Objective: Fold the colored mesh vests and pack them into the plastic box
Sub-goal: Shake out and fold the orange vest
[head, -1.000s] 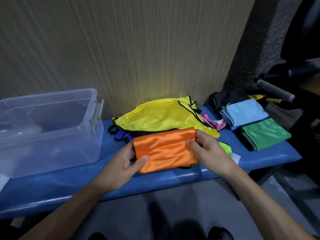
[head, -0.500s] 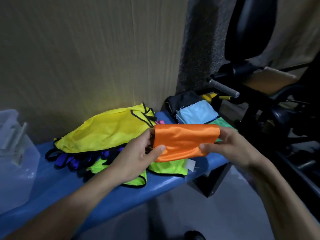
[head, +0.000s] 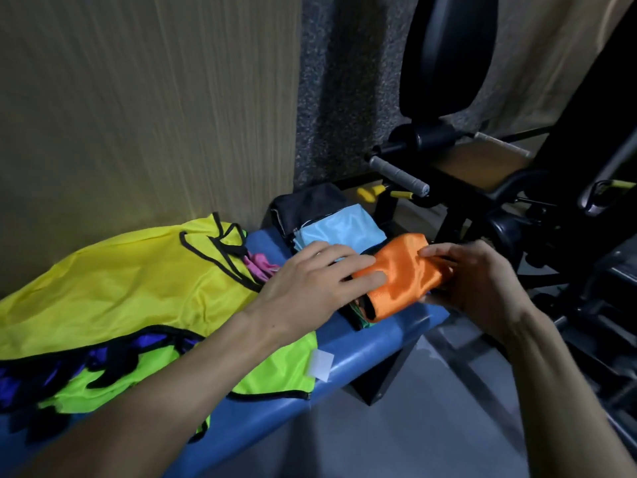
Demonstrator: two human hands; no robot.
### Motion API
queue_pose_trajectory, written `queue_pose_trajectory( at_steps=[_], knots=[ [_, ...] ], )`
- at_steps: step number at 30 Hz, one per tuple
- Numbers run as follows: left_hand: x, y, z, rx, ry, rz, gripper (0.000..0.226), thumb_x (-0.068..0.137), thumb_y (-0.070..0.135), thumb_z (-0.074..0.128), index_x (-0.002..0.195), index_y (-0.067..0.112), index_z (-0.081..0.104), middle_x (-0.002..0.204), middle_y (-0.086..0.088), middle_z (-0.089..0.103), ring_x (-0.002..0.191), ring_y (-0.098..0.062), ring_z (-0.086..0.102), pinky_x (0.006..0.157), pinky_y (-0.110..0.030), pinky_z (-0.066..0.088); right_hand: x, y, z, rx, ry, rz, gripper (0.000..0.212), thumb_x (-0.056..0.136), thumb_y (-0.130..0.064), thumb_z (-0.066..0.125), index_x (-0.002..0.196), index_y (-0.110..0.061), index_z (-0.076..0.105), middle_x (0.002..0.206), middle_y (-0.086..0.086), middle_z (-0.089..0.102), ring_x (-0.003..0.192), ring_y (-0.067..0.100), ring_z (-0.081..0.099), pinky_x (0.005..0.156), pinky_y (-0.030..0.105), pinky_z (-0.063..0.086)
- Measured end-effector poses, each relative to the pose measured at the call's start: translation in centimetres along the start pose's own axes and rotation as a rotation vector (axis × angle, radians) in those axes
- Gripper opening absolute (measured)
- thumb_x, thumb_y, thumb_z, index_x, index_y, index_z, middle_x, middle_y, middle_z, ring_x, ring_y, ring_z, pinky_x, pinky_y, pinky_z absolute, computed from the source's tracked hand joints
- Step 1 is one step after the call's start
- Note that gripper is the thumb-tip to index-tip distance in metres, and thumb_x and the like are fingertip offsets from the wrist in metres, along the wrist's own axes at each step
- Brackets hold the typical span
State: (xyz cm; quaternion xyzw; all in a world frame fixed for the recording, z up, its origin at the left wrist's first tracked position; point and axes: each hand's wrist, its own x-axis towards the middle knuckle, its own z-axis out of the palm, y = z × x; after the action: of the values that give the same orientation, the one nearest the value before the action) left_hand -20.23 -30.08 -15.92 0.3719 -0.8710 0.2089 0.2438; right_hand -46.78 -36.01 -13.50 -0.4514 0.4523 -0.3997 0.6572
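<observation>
A folded orange vest lies on top of a folded green vest at the right end of the blue bench. My left hand rests flat on the orange vest's left part with fingers straight. The vest's right end is gripped by my right hand, thumb on top. Behind them lie a folded light blue vest and a folded black vest. An unfolded yellow vest tops a pile with purple, neon green and pink vests. The plastic box is out of view.
A wood-panel wall runs behind the bench. Black gym equipment with a grey padded handle stands close to the right of the bench end. Grey floor lies below.
Both hands carried the orange vest from the bench's middle to its right end and set it on the green vest. The view swung right, so the plastic box left the frame.
</observation>
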Motion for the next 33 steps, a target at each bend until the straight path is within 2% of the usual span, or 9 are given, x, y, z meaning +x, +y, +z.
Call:
queue_pose_trajectory(
  at_steps=[4,6,9,11,14,18,22,27,33],
  knots=[
    [-0.2,-1.1,3.1,0.015,-0.057,-0.063,0.051,0.083,0.001,0.075,0.125,0.028,0.066,0.132,0.004,0.065,0.119,-0.025,0.058,0.095,-0.037,0.047,3.3,2.4,1.0,-0.445,0.293,-0.239,0.016,0.092,-0.017,0.074,0.082,-0.008,0.066,0.073,0.007,0.067,0.067,0.022,0.064,0.070,0.043,0.058],
    [-1.3,-1.4,4.4,0.000,-0.156,-0.123,0.063,0.076,0.005,0.083,0.129,0.031,0.065,0.138,0.006,0.062,0.121,-0.023,0.055,0.095,-0.038,0.049,4.3,3.3,1.3,-0.611,0.362,-0.217,0.016,0.088,-0.021,0.077,0.083,-0.011,0.066,0.079,0.006,0.072,0.073,0.025,0.070,0.072,0.044,0.059],
    [-2.2,-1.4,5.0,-0.159,-0.223,-0.213,0.058,0.088,0.013,0.072,0.141,0.031,0.057,0.149,0.006,0.052,0.125,-0.020,0.051,0.099,-0.042,0.051,5.2,3.6,1.6,-0.821,0.452,-0.184,0.014,0.089,-0.032,0.071,0.089,-0.019,0.064,0.087,0.001,0.070,0.081,0.020,0.067,0.065,0.035,0.054],
    [-1.9,-1.5,4.9,-0.227,-0.217,-0.243,0.051,0.095,0.018,0.066,0.143,0.030,0.056,0.149,0.007,0.052,0.123,-0.018,0.053,0.103,-0.038,0.048,5.7,3.7,1.9,-0.872,0.492,-0.202,0.017,0.091,-0.038,0.068,0.095,-0.025,0.060,0.092,-0.003,0.066,0.086,0.019,0.064,0.071,0.036,0.053],
    [-0.9,-1.4,4.6,-0.321,-0.238,-0.311,0.046,0.098,0.019,0.061,0.143,0.028,0.056,0.147,0.010,0.054,0.121,-0.015,0.054,0.105,-0.029,0.042,6.4,4.0,2.2,-0.912,0.517,-0.202,0.035,0.090,-0.058,0.059,0.112,-0.031,0.053,0.109,-0.002,0.064,0.106,0.029,0.062,0.091,0.053,0.052],
    [-0.5,-1.4,4.1,-0.412,-0.260,-0.394,0.039,0.101,0.018,0.052,0.138,0.029,0.059,0.142,0.016,0.057,0.120,-0.009,0.052,0.103,-0.027,0.043,6.6,4.3,3.0,-0.981,0.563,-0.149,0.060,0.092,-0.070,0.047,0.131,-0.024,0.052,0.123,0.004,0.064,0.117,0.034,0.058,0.100,0.057,0.046],
    [0.6,0.1,3.3,-0.115,-0.214,-0.359,0.037,0.098,0.029,0.043,0.124,0.020,0.067,0.132,0.006,0.063,0.120,-0.022,0.053,0.096,-0.041,0.049,6.6,4.4,3.9,-1.047,0.634,-0.109,0.050,0.092,-0.063,0.048,0.120,-0.021,0.057,0.113,0.004,0.065,0.111,0.035,0.058,0.099,0.055,0.046],
    [1.9,2.7,3.6,-0.094,-0.275,-0.277,0.059,0.095,0.035,0.028,0.136,0.008,0.060,0.149,-0.008,0.053,0.140,-0.026,0.044,0.117,-0.043,0.036,6.7,4.3,5.3,-1.113,0.722,-0.143,0.037,0.091,-0.052,0.052,0.101,-0.016,0.056,0.106,0.007,0.063,0.106,0.037,0.056,0.092,0.051,0.046],
    [2.9,3.6,3.9,0.009,-0.259,-0.190,0.058,0.101,0.042,0.032,0.132,0.005,0.064,0.142,-0.009,0.059,0.136,-0.024,0.048,0.119,-0.039,0.030,6.9,4.8,5.8,-1.231,0.785,-0.263,0.038,0.093,-0.043,0.060,0.118,-0.015,0.051,0.124,0.011,0.047,0.115,0.037,0.045,0.093,0.052,0.038]
  ],
)
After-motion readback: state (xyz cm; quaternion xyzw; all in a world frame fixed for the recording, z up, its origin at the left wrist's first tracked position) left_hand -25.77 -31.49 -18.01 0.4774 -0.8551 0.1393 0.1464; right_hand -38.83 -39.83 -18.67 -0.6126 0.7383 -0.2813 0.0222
